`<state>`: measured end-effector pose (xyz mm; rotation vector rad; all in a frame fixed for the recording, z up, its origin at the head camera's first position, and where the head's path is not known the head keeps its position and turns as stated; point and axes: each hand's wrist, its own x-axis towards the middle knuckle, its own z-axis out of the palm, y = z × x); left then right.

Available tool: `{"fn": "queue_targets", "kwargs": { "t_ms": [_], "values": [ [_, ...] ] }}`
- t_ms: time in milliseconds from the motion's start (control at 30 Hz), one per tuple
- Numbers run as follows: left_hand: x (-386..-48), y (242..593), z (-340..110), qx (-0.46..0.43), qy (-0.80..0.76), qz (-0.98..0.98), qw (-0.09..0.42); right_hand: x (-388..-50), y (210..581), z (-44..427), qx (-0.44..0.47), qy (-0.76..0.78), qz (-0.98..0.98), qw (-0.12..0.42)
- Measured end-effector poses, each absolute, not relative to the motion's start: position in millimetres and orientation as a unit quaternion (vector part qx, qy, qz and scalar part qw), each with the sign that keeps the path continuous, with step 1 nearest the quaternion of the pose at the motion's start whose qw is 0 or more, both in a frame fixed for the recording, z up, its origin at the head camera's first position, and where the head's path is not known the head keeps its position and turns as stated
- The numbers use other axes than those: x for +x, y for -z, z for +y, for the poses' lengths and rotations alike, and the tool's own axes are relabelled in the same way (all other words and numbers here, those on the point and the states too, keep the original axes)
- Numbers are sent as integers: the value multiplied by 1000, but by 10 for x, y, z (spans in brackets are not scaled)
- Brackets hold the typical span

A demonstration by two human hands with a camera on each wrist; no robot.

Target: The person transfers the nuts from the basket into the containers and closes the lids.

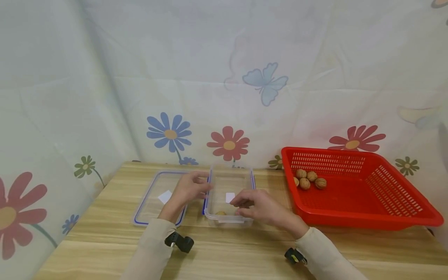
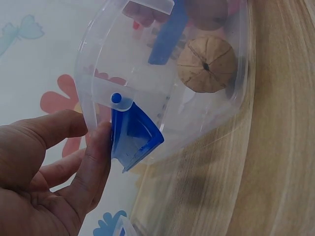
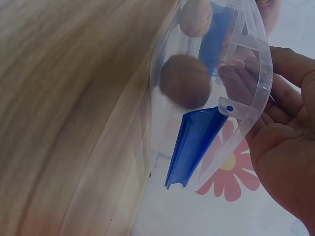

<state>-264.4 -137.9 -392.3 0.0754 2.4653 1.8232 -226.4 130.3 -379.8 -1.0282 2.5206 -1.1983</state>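
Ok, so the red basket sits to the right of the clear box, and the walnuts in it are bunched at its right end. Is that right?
Not quite: the head view shows the walnuts bunched at the left end of the red basket. The basket does sit to the right of the clear box.

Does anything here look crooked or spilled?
Mildly: the white label on the clear lid sits slanted against the lid's edges. Nothing looks spilled: the visible walnuts are inside the red basket or the clear plastic box.
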Motion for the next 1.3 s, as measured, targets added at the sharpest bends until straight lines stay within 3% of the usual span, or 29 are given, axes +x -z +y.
{"fn": "queue_targets", "kwargs": {
  "t_ms": [500,867,1300],
  "values": [
    [-2649,3935,-1370,16,-595,802,36,-2237,3672,1379,-348,448,821,67],
    [-2654,3925,-1375,8,-595,803,39,-2237,3232,1577,-349,432,832,3],
    [-2653,3925,-1380,12,-595,803,41,-2285,2608,1981,-304,407,860,-36]
  ]
}}
